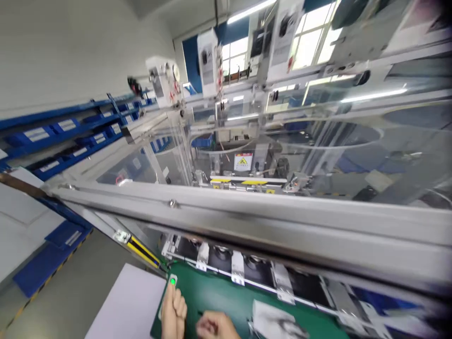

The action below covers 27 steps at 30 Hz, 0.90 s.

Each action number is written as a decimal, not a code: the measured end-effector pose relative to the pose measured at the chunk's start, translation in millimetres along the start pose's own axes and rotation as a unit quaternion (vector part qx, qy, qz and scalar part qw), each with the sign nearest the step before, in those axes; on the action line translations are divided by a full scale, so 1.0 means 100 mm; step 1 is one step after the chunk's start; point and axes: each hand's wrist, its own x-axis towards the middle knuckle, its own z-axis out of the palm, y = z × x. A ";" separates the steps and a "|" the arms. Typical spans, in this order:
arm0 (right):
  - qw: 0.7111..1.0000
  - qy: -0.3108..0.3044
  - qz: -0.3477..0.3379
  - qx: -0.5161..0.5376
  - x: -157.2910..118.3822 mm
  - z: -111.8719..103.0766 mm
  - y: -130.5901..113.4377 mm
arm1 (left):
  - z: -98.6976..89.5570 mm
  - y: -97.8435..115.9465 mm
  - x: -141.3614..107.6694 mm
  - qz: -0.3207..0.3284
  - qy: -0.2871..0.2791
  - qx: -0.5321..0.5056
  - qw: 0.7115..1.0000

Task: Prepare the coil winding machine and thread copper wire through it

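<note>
My left hand [173,310] is at the lower edge of the view, over the left end of a green mat [219,292]. Its fingers are curled in, and the thumb reaches up to a green lit button [173,281], seeming to touch it. To its right, my right hand [216,325] is blurred, with its fingers curled. A small dark tip shows beside those fingers; whether they hold it is unclear. A crumpled white bag or cloth [271,320] lies on the mat to the right, its kind hard to make out.
A metal frame beam [247,212] with clear panels crosses in front of me. Beneath it runs a track with white brackets [238,268]. A yellow-black light bar [143,251] stands left, above a white panel [123,306]. Blue bins [35,134] line shelves at far left.
</note>
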 end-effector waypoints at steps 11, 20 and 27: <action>0.992 0.054 0.107 -0.035 -0.43 -0.60 -0.34 | 0.36 0.42 0.03 0.050 -0.198 -0.060 0.977; 0.972 0.182 0.115 0.098 -0.15 -0.71 -0.71 | 0.73 0.07 -0.06 0.071 -0.395 0.011 0.916; 0.960 0.212 0.137 0.124 0.27 -0.87 -0.89 | 0.87 -0.26 0.07 0.098 -0.354 0.013 0.930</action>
